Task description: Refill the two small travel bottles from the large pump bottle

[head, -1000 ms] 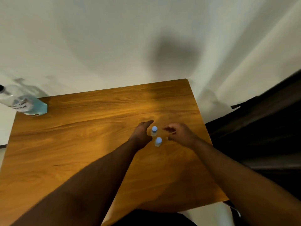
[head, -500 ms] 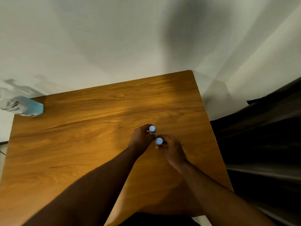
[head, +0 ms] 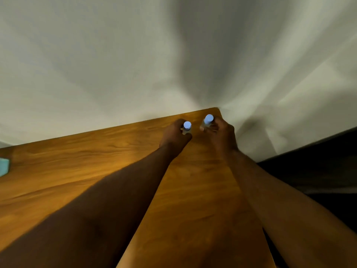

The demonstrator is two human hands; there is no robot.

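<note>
Two small clear travel bottles with pale blue caps are in my hands near the far right corner of the wooden table (head: 77, 163). My left hand (head: 174, 135) grips one travel bottle (head: 187, 127). My right hand (head: 222, 132) grips the other travel bottle (head: 208, 120), which is slightly higher and tilted. The hands are a little apart. Only a teal sliver of the large pump bottle (head: 3, 167) shows at the left edge; its pump is out of view.
A pale wall (head: 135, 55) rises behind the table's far edge. A dark surface (head: 318, 171) lies to the right of the table. Both forearms stretch across the tabletop.
Both hands closed round the small bottles and carried them toward the far right corner, moving apart. The view swung, so the pump bottle slid almost out at the left.
</note>
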